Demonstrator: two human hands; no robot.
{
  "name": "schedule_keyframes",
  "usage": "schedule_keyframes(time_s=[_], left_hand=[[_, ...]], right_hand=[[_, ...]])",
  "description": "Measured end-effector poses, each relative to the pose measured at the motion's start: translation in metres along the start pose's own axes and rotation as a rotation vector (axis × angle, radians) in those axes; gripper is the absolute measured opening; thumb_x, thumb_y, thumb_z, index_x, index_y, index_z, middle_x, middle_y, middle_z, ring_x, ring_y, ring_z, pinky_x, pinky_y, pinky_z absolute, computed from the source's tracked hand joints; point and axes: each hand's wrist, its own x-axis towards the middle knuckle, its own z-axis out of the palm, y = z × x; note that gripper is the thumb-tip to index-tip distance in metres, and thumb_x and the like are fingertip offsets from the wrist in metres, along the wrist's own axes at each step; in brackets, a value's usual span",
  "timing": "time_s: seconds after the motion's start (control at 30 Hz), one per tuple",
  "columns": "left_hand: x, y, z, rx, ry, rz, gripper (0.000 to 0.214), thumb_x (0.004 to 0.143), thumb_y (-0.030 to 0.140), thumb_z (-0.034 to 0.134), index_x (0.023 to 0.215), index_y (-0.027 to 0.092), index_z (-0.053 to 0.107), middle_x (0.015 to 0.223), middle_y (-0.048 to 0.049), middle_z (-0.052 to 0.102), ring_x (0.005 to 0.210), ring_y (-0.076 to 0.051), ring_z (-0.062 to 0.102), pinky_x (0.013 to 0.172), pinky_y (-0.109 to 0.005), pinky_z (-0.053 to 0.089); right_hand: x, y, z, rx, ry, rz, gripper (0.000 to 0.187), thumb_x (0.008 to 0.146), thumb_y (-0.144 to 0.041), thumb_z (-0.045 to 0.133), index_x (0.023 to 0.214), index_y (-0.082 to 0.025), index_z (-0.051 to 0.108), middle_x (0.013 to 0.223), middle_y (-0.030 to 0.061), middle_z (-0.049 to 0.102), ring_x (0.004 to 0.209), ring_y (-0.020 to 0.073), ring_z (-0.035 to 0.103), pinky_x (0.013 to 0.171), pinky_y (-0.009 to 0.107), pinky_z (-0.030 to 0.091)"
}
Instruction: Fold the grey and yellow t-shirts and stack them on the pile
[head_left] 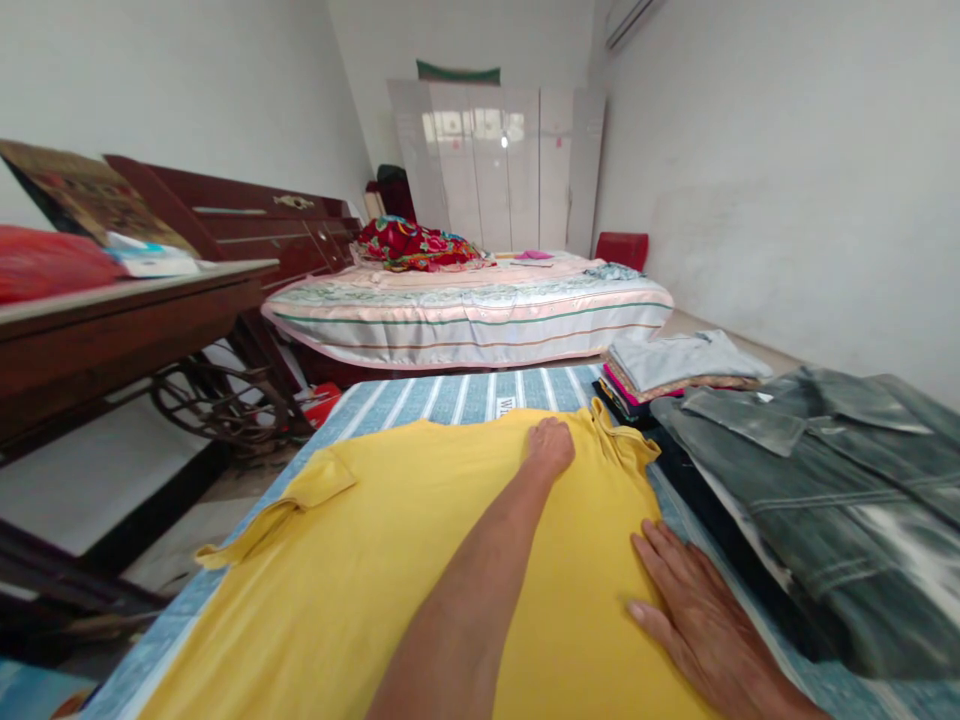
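A yellow T-shirt (420, 530) lies spread over a blue-and-white striped sheet (450, 395), its sleeves out to the sides and its neck end away from me. My left hand (551, 447) reaches across to the far end of the shirt, near the right shoulder, its fingers curled down on the fabric as in a grip; the fingertips are hidden. Gathered cloth of the right sleeve shows just beside it. My right hand (694, 605) rests flat on the shirt's right edge, thumb and fingers apart.
On the right lie a dark grey-green denim garment (840, 480) and a stack of folded clothes (682, 362). A table with an iron wheel (217, 400) beneath stands left, carrying a red bag (56, 262). Beyond are a bed (480, 310) and a wardrobe (491, 165).
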Motion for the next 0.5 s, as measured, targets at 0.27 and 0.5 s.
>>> schedule_keyframes(time_s=[0.27, 0.5], left_hand=[[0.007, -0.007, 0.012, -0.052, -0.037, 0.030, 0.038, 0.090, 0.029, 0.028, 0.123, 0.020, 0.045, 0.142, -0.0081, 0.037, 0.131, -0.021, 0.029, 0.104, -0.045, 0.026], [0.019, -0.014, 0.007, -0.080, -0.085, 0.069, 0.044, 0.086, 0.031, 0.034, 0.127, 0.019, 0.041, 0.143, -0.0088, 0.037, 0.133, -0.022, 0.028, 0.106, -0.049, 0.024]], right_hand=[[0.001, -0.001, 0.003, -0.017, 0.055, -0.014, 0.063, 0.087, -0.055, 0.040, 0.135, -0.016, 0.043, 0.143, 0.0101, 0.037, 0.132, 0.0283, 0.033, 0.103, 0.046, 0.038], [0.003, -0.002, 0.002, -0.013, 0.072, -0.025, 0.062, 0.087, -0.054, 0.040, 0.135, -0.014, 0.044, 0.143, 0.0117, 0.037, 0.130, 0.0290, 0.035, 0.101, 0.046, 0.039]])
